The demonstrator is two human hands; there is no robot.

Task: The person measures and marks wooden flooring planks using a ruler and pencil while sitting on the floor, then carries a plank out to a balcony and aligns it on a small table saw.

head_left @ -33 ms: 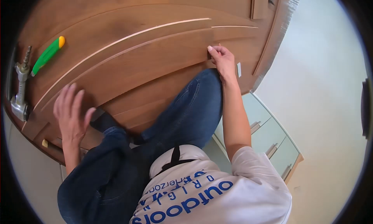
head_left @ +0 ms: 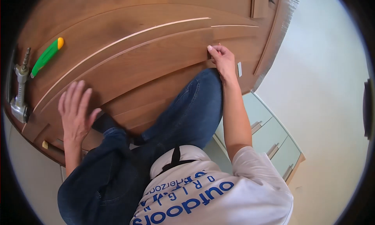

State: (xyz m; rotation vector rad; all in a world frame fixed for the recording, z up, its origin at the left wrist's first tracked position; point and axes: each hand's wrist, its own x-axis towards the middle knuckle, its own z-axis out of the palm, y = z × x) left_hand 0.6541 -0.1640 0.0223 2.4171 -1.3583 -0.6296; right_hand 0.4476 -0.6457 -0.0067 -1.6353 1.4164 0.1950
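A long brown wooden plank [head_left: 156, 53] with a pale upper edge lies across a larger brown wooden surface [head_left: 129, 24]. At its right end, my right hand [head_left: 223, 61] is closed in a pinch, thumb and fingers together on the plank's end. My left hand [head_left: 76, 110] is open, fingers spread over the plank's left part; whether the palm touches it I cannot tell. Left of that hand lies a green knife-like tool [head_left: 46, 58] with a yellow end. Beside it is a grey metal tool [head_left: 21, 86] with a narrow ridged tip.
My bent legs in jeans [head_left: 183, 112] rest on the wood close to the plank. Pale green drawers [head_left: 265, 135] with metal handles stand at the right. A small white piece [head_left: 239, 69] lies near my right wrist. Light floor [head_left: 324, 108] lies beyond the wood's right edge.
My left hand has moved slightly to the right over the plank. The right hand keeps its pinch at the plank's end. The view has shifted a little.
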